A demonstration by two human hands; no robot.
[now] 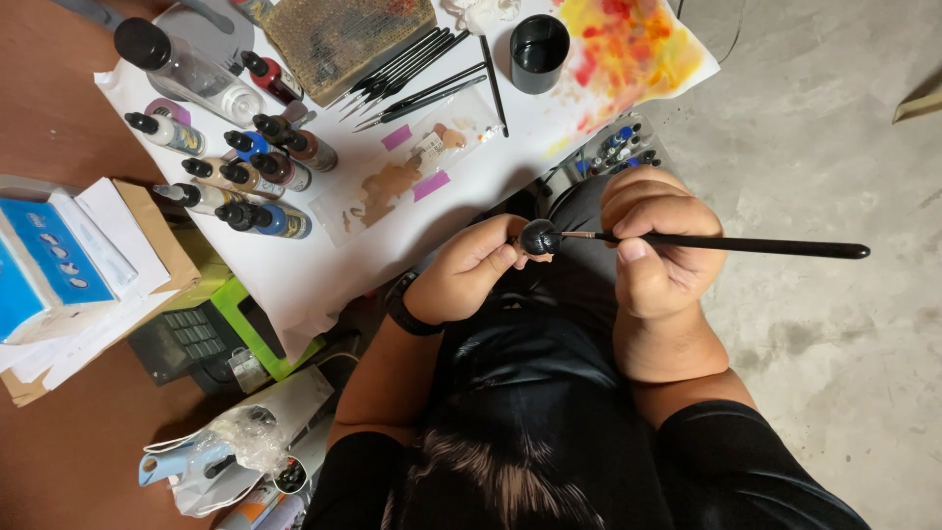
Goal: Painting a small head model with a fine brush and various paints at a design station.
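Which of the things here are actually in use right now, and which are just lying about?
In use:
- small black ball, pinched in the left hand
- paintbrush, held in the right hand, its tip at the ball

Lying about:
- paint bottles
- spare brushes
- black cup
- stained palette sheet
- blue box

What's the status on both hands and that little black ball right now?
Left hand pinches small black ball. Right hand holds paintbrush, tip on ball. Nothing between.
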